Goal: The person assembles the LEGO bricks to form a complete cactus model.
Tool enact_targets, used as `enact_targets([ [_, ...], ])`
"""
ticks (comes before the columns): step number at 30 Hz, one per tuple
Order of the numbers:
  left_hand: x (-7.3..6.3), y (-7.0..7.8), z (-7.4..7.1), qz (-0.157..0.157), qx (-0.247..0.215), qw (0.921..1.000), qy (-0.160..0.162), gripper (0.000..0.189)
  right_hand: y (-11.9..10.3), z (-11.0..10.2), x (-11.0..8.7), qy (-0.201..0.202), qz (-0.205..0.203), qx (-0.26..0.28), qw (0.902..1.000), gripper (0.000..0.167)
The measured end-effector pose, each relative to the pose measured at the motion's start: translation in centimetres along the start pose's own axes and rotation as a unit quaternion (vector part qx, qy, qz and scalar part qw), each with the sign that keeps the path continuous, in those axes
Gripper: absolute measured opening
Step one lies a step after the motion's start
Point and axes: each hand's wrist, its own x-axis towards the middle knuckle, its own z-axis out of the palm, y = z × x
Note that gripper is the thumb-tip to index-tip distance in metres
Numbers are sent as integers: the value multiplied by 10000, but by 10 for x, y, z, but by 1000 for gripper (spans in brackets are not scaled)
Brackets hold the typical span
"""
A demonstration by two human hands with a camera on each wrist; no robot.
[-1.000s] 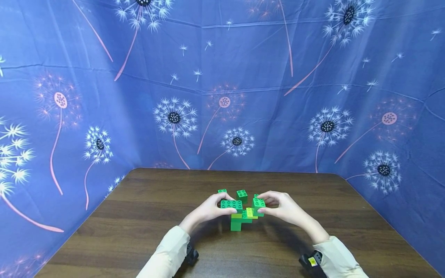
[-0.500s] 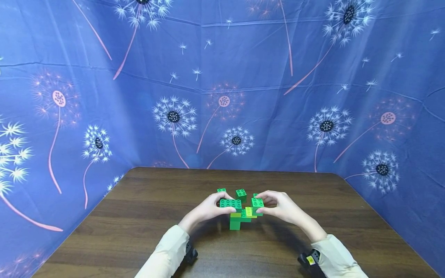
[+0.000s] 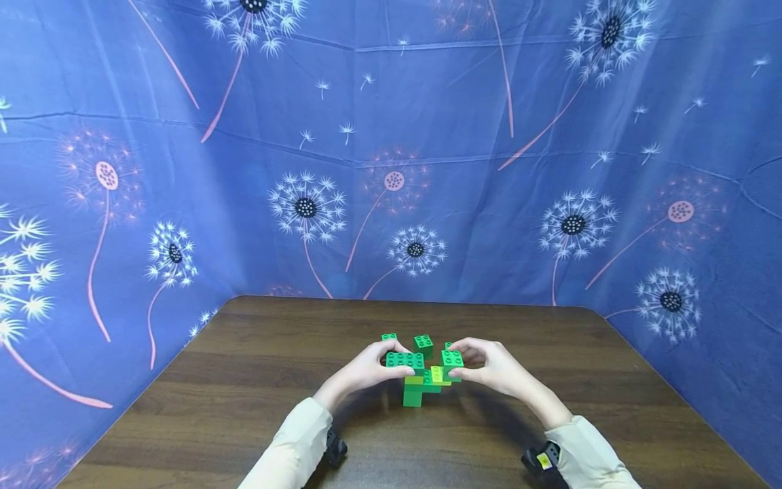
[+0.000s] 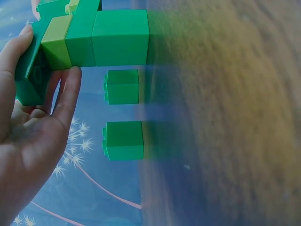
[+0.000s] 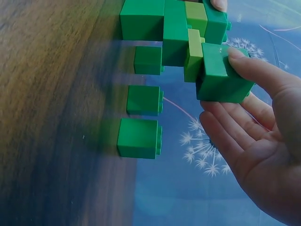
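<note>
My left hand (image 3: 369,367) pinches a long green toy building brick (image 3: 404,363) between thumb and fingers, at the top left of a small stacked build. Below that brick show a lime brick (image 4: 57,43), a green crosspiece (image 3: 431,388) and a green base brick (image 3: 412,397) standing on the table. My right hand (image 3: 496,367) grips a square green brick (image 5: 225,73) at the build's right side, thumb on one face and fingers under the opposite one. Against that square brick sits a thin lime brick (image 5: 192,61), reaching out from the crosspiece.
Behind the build, loose green bricks stand apart on the brown wooden table (image 3: 293,326): one in the middle (image 3: 423,345), one at left (image 3: 389,336) and one partly hidden by the right hand (image 3: 449,345). A blue dandelion-print cloth (image 3: 489,204) hangs around the table.
</note>
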Motion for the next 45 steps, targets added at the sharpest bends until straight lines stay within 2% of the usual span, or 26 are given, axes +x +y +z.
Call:
enact_targets([
  [5, -11, 23, -3, 61, -12, 10000, -44, 24, 4, 1, -1, -96, 95, 88, 9999, 39],
  [8, -12, 24, -2, 91, -24, 10000, -15, 24, 4, 1, -2, -143, 66, 146, 9998, 39],
  [13, -10, 20, -1, 64, -20, 10000, -41, 24, 3, 0, -3, -157, -63, 170, 9997, 39],
  [20, 2, -9, 5, -7, 49, 10000, 52, 25, 4, -2, -6, -43, -495, 123, 9987, 41],
  [24, 4, -12, 4, 1, -18, 10000, 23, 27, 5, -5, -7, -37, -602, 98, 9981, 42],
  [35, 3, -11, 1, -57, 1, 10000, -68, 27, 12, -12, -10, -344, -458, 220, 9981, 44],
  [40, 3, -12, 1, -68, -14, 10000, -62, 26, 14, -17, -13, -547, -169, 123, 9983, 44],
  [45, 4, -12, 1, -78, 27, 10000, -53, 26, 19, -18, -13, -500, -51, 54, 9987, 40],
])
